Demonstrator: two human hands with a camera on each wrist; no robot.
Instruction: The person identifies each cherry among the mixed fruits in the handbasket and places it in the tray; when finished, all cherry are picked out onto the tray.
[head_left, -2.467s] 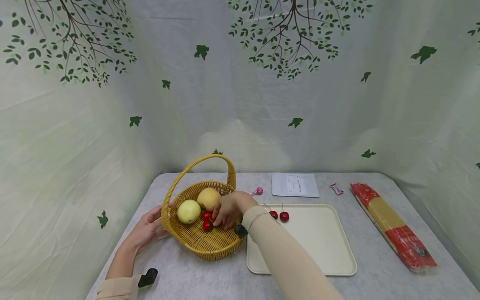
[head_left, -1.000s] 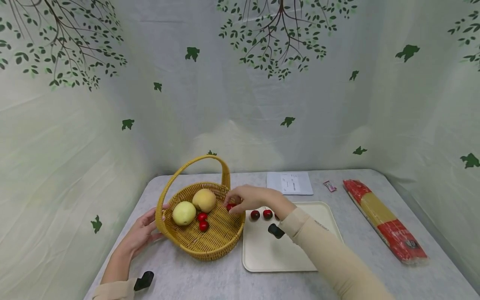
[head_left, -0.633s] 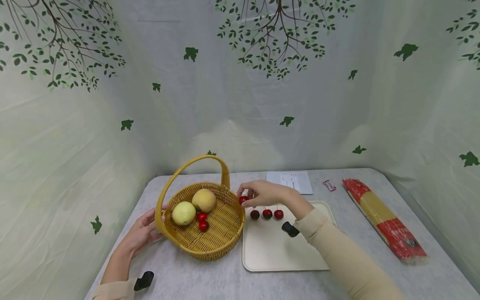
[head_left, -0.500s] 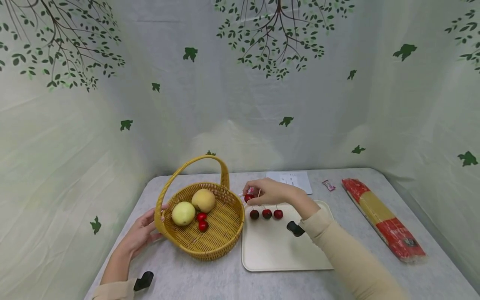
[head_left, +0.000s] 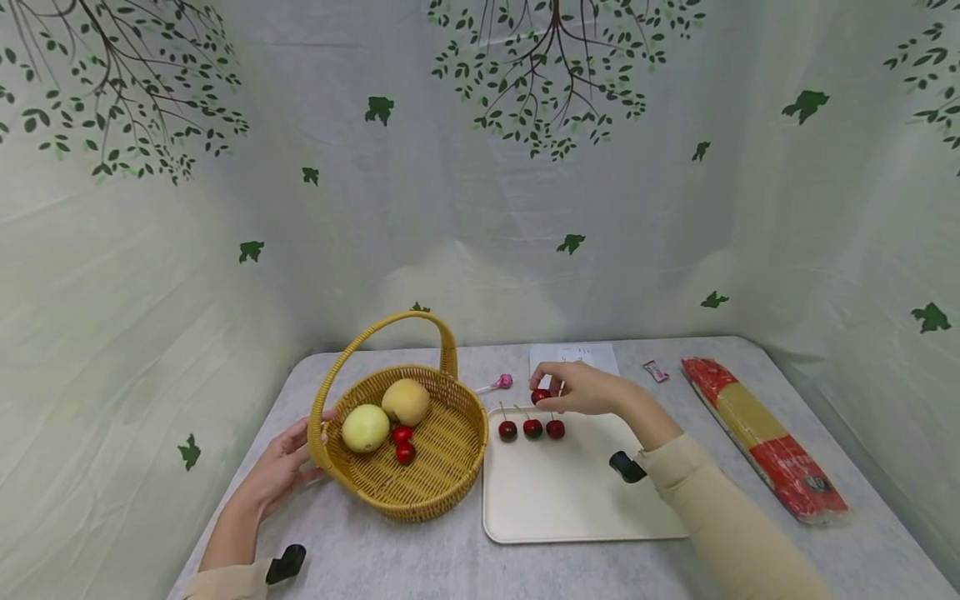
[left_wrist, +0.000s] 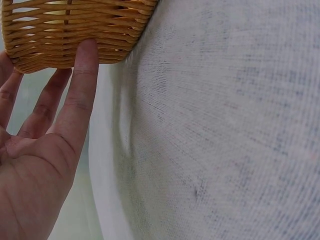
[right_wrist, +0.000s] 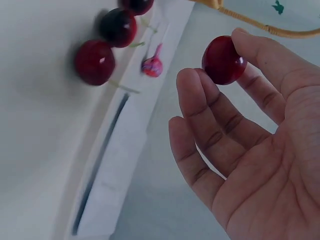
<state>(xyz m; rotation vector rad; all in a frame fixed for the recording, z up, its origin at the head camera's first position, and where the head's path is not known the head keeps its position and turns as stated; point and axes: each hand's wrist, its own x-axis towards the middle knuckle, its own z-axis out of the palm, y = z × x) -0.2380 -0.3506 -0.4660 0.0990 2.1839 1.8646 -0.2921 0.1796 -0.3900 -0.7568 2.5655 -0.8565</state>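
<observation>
My right hand (head_left: 588, 390) pinches a dark red cherry (right_wrist: 223, 60) between thumb and fingertips, above the back edge of the cream tray (head_left: 585, 500). Just left of it, three cherries with stems stand in a row on the tray; the middle one is a cherry (head_left: 532, 428). My left hand (head_left: 277, 467) rests against the left side of the yellow wicker basket (head_left: 427, 504), its fairly straight fingers touching the weave. Inside the basket lie a pale green round fruit (head_left: 365, 428), a yellow round fruit (head_left: 406, 402) and two small red fruits (head_left: 405, 452).
A pink lollipop (head_left: 504, 382) lies behind the tray, near a white printed packet (head_left: 592, 357) partly hidden by the right hand. Farther right are a small wrapped candy (head_left: 656, 371) and a long red-and-gold package (head_left: 765, 437). The basket's tall handle (head_left: 390, 318) arches above it.
My right hand has taken a cherry from the basket and carried it rightward over the tray's back edge. The third cherry on the tray has come into sight. My left hand stays at the basket.
</observation>
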